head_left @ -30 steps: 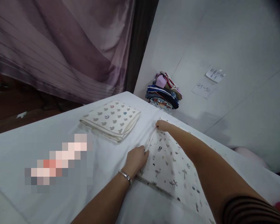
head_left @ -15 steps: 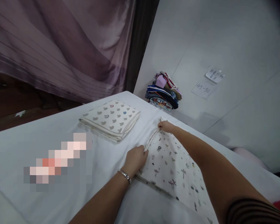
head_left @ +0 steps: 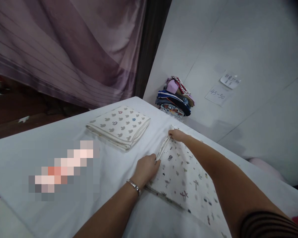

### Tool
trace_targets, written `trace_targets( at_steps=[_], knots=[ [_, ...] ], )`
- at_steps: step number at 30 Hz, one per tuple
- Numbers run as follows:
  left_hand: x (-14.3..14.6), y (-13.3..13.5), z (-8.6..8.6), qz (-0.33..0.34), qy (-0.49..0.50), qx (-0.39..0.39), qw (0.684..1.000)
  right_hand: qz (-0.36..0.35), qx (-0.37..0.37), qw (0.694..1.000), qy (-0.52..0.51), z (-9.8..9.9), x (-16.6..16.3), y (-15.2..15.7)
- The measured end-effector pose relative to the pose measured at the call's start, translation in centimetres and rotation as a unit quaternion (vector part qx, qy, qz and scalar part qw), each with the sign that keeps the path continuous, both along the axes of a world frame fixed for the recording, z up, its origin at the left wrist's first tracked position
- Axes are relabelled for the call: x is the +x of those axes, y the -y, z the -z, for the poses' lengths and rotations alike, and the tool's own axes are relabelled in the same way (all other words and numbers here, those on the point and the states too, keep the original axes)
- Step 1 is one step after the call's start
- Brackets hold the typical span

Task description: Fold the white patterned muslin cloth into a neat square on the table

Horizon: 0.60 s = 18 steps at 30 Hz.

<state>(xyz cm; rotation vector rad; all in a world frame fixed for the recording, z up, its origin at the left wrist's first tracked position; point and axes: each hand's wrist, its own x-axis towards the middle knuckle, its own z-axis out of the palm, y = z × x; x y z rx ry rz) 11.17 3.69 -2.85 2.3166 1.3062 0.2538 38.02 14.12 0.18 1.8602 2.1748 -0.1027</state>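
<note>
A white cloth (head_left: 181,178) printed with small palm trees and other figures lies folded on the white-covered table. My left hand (head_left: 147,168), with a silver bracelet at its wrist, is closed on the near-left part of the cloth's edge. Further off, my right hand (head_left: 177,135) pinches the far corner of that same edge. Between the two hands the edge is slightly raised, and its layers show. Left of them rests a second folded cloth (head_left: 121,125), cream with grey mushroom-like shapes; neither hand touches it.
A stack of folded clothes (head_left: 175,99) stands at the table's far edge against the wall. Two handwritten paper notes (head_left: 216,95) hang there. A blurred-out patch (head_left: 64,168) covers something on the table's left side. A purple curtain (head_left: 89,49) hangs behind.
Both hands keep their hold on the printed cloth's edge with hardly any movement. The whole view has shifted very slightly.
</note>
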Motion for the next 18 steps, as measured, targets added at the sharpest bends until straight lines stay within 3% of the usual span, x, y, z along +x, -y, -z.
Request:
trace_targets(
  at_steps=[6,18],
  knots=[
    [-0.2,-0.2,0.0,-0.024,-0.013,-0.004,1.0,-0.007,0.025,0.999,-0.025,0.8,-0.4,-0.6],
    [-0.1,0.2,-0.4,0.051,0.008,-0.003,0.999,-0.01,0.035,0.998,-0.059,-0.4,2.0,1.9]
  ],
)
